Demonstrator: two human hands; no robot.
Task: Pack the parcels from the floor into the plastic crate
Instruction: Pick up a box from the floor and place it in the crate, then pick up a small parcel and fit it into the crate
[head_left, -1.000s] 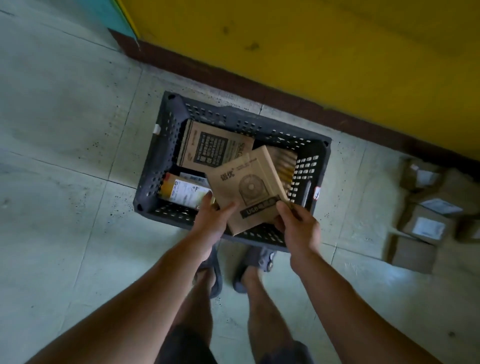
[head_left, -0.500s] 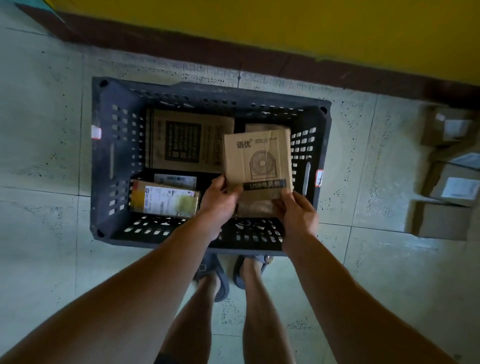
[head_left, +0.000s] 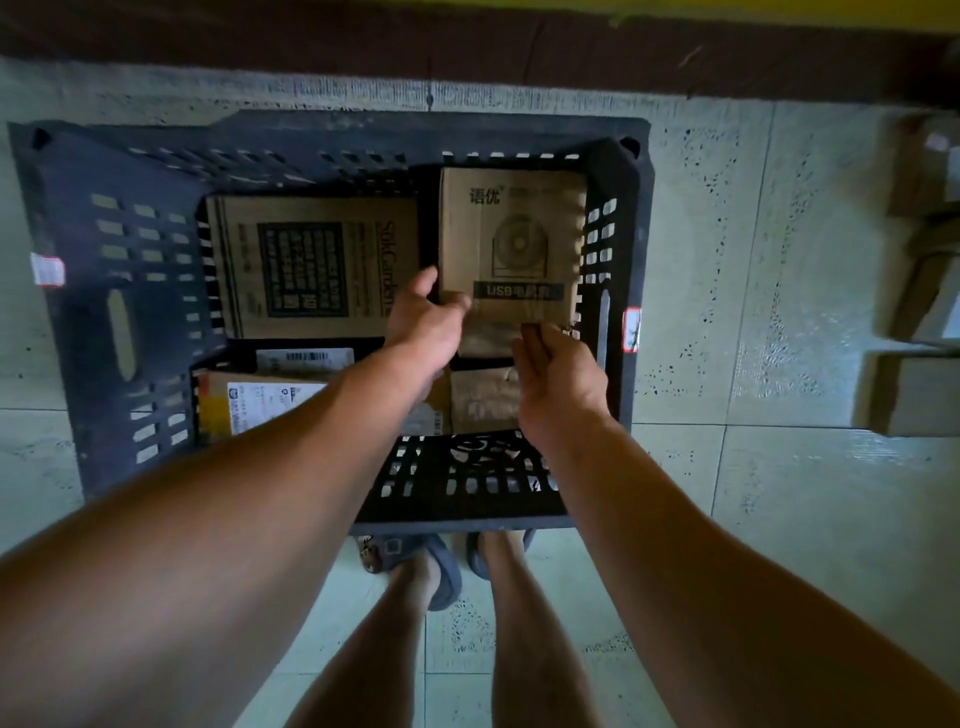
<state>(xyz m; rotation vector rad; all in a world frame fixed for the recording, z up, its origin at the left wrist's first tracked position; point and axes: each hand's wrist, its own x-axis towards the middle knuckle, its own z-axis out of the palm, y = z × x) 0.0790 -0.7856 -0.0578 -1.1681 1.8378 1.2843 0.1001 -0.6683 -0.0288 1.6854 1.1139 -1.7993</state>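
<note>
Sits on the tiled floor (head_left: 727, 312), long side across the view: dark grey plastic crate (head_left: 130, 234) with slotted walls and an oval handle hole in the left end. Lies flat in its far left part: large brown carton (head_left: 311, 265) with a black printed panel. Fills the far right corner, printed face up: fan box (head_left: 514, 239), brown card with a fan drawing and a dark USB band, pinched at its near left edge by the left hand (head_left: 431, 322). Along the near side: yellow-edged labelled parcel (head_left: 244, 405), barcoded white parcel (head_left: 304, 357) just behind it, plain brown parcel (head_left: 480, 400) partly under the fan box. Lie outside the crate on the floor to the right, blurred: more brown parcels (head_left: 914, 395).
</note>
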